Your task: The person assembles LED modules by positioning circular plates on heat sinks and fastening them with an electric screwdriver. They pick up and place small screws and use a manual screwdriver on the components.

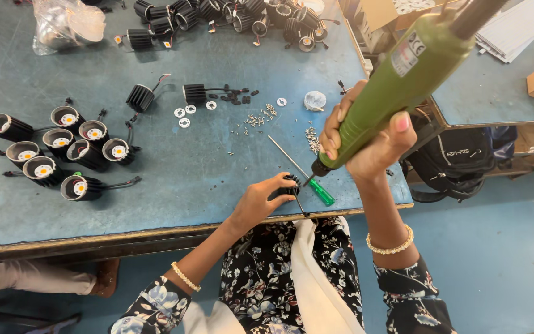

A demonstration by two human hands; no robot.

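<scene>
Gripping a green, cylindrical powered screwdriver (397,86), the right hand (366,145) has its fingers wrapped closed around the lower body of the tool, whose dark tip points down toward a small black finned metal heat sink (290,185). That heat sink sits near the front edge of the blue-grey worktable (205,173), and the left hand (259,201) holds it there, fingers curled closed around its side with the thumb on top. Just beside it, to the right, lies a hand screwdriver with a green plastic handle and a long thin steel shaft (307,176), its handle close to the tip of the powered tool and its shaft running back across the table. Behind the hands are scattered small silver screws (311,139), a few white ring-shaped washers (185,114) and a cluster of little black parts (233,96). Two loose black finned units with wires (140,97) rest farther back. On the left of the table stands a group of finished black round lamp housings with pale LED centres (63,148), well apart from the hands. A larger pile of similar black lamp bodies (230,18) crowds the far edge, next to a crumpled clear plastic bag (66,25). A dark backpack (452,158) hangs below the neighbouring table on the right.
</scene>
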